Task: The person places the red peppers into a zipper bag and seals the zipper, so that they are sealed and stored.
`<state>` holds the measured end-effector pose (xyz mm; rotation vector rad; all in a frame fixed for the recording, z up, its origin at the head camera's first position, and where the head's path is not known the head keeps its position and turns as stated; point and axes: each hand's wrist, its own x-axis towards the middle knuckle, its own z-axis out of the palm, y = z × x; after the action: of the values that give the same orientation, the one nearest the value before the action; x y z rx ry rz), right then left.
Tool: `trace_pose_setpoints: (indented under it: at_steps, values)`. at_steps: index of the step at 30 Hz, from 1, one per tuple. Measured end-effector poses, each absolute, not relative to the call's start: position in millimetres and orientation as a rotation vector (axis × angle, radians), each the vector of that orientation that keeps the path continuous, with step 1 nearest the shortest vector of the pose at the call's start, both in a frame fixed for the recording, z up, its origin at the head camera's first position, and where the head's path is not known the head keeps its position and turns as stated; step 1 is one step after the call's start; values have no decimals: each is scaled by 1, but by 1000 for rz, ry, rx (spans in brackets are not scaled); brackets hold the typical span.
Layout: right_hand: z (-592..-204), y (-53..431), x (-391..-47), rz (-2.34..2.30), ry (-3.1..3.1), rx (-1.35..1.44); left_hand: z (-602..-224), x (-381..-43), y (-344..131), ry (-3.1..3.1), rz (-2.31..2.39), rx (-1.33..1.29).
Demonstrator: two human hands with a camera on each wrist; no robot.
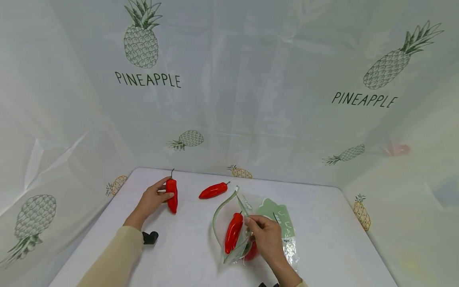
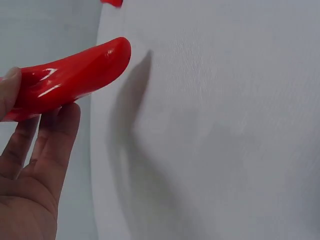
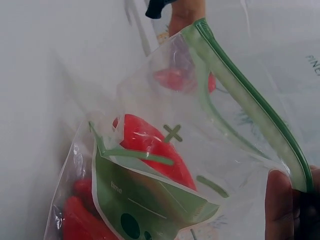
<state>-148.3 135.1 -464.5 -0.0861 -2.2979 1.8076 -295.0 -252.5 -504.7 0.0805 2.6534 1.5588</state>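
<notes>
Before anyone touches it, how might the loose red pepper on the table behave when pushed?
The loose red pepper would probably roll or swivel, its body being rounded and tapered. Its glossy skin may be slippery. It is likely stiff: the similar pepper in the left hand shows no sag.

Head view: "PINEAPPLE" (image 1: 148,79) twice in dark capitals on the pale sheet (image 1: 251,99). First, upper left, sits under an upright pineapple drawing (image 1: 141,47); second, upper right, slants, under a tilted pineapple drawing (image 1: 387,68). Right wrist view: same sheet, right edge of the frame, lettering (image 3: 313,65) runs sideways and gets cut off (looks like "PINE"). Clear bag (image 3: 200,165), same view: "time" (image 3: 116,187) in small pale letters on its green panel (image 3: 175,210), lower left of the frame, thin pale rule (image 3: 147,207) just past it. Green X mark (image 3: 173,133) on the bag, around the middle of the frame. In the head view the panel also carries white lettering (image 1: 287,225), right of centre (strokes too small to read, skipping).
</notes>
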Motion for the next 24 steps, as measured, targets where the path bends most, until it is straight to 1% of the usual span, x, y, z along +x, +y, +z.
trace_pose_setpoints:
  at_steps: [24]
  values:
    - [-462,130,-157,1814,-2277,-40,-452,-244,-184,2537,1742,358]
